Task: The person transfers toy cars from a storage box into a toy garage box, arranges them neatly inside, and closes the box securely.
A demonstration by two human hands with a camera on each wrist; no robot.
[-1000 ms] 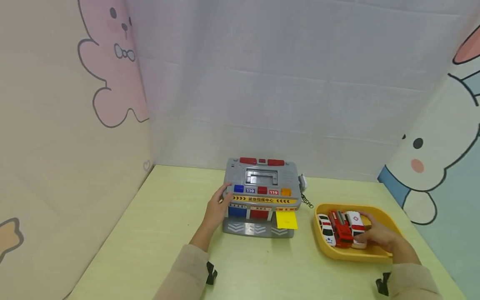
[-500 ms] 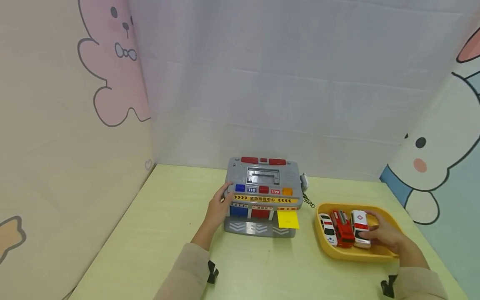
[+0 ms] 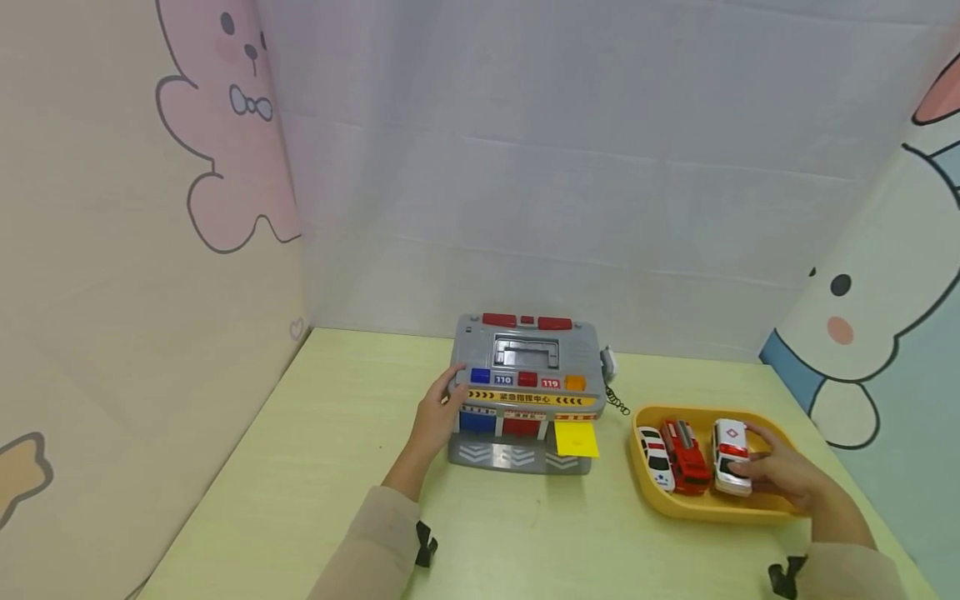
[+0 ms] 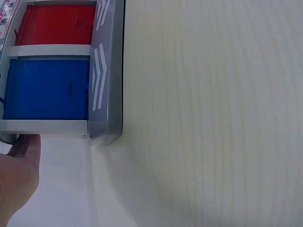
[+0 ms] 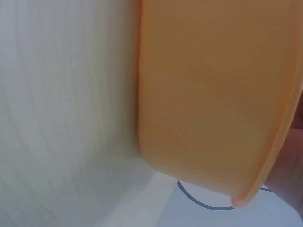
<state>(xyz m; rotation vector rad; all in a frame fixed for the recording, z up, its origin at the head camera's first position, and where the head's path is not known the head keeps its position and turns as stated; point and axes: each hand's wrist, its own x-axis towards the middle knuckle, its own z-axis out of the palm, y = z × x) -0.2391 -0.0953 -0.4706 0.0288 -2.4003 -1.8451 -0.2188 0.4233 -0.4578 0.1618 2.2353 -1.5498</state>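
In the head view, my left hand (image 3: 437, 417) holds the left edge of a grey toy emergency station (image 3: 525, 400) with blue, red and orange buttons on top. A yellow door flap (image 3: 576, 438) sticks out at its front right. The left wrist view shows the station's blue door (image 4: 47, 90) and red door (image 4: 57, 24), with my fingertips hidden behind its side. On the right, my right hand (image 3: 783, 475) pinches a white toy ambulance (image 3: 731, 454) inside a yellow tray (image 3: 705, 513). In the right wrist view, the tray's wall hides most of this hand.
A white toy police car (image 3: 656, 458) and a red toy fire truck (image 3: 686, 458) lie side by side at the tray's left. From the station's right side hangs a toy telephone handset (image 3: 609, 363) on a coiled cord. A curtain (image 3: 525, 167) stands behind the table.
My right hand has moved right with the ambulance, and a gap has opened between it and the fire truck. The left hand stays at the station's edge.
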